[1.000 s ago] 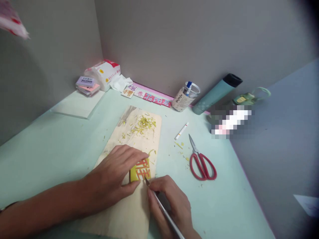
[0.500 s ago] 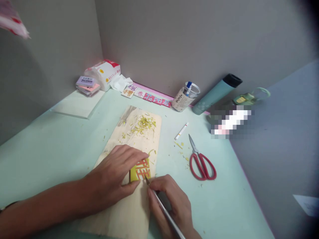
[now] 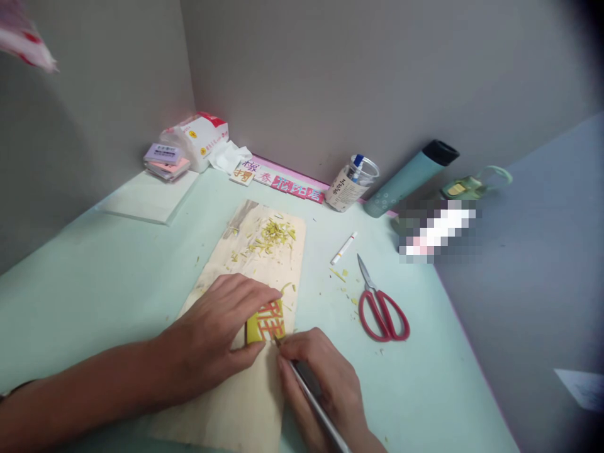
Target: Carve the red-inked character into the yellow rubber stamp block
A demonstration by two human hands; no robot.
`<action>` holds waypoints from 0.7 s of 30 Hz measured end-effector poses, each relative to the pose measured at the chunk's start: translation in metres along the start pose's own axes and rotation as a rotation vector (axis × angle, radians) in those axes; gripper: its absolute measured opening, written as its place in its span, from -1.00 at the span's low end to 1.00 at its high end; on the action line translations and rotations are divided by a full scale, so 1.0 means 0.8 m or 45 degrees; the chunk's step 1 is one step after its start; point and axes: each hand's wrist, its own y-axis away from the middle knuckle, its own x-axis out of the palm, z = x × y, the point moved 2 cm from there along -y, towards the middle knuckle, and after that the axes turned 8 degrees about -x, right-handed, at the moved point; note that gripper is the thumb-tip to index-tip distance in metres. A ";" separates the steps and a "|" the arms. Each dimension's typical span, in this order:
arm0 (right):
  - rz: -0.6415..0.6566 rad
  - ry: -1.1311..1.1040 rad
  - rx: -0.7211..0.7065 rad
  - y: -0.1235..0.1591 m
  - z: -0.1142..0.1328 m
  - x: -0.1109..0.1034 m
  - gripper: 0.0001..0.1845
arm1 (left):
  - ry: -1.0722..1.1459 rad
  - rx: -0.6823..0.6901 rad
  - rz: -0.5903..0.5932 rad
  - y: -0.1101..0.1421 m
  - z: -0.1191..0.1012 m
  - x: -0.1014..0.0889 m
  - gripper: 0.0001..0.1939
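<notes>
My left hand (image 3: pixel 226 321) lies over a yellow rubber carving block (image 3: pixel 265 327) with red-orange lettering, its thumb at the near edge and its fingers along the far side. The block rests flat on a pale wooden board (image 3: pixel 226 409). In a pen grip, my right hand (image 3: pixel 325 384) is closed on a silver craft knife (image 3: pixel 311 397). The knife's tip touches or nearly touches the block's near right corner. Yellow shavings (image 3: pixel 276 233) are heaped on the far part of the board. Part of the block is hidden beneath my left fingers.
Red-handled scissors (image 3: pixel 383 314) and a white marker (image 3: pixel 344 248) lie right of the board. At the back stand a clear cup (image 3: pixel 352 184), a teal tumbler (image 3: pixel 408 179), a tissue pack (image 3: pixel 201 138) and a row of lettered blocks (image 3: pixel 292 187). Grey walls enclose the table.
The knife tip has shifted very slightly down along the block's near right corner, and my right hand has moved a little with it. My left hand and the block stay put.
</notes>
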 end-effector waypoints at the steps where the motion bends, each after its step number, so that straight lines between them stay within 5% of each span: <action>1: 0.019 -0.011 0.003 -0.002 0.001 -0.002 -0.84 | 0.004 0.006 -0.003 0.000 0.000 0.000 -0.55; 21: 0.218 0.023 -0.049 -0.008 0.016 -0.011 -0.80 | -0.016 0.054 -0.052 0.001 0.004 0.002 -0.51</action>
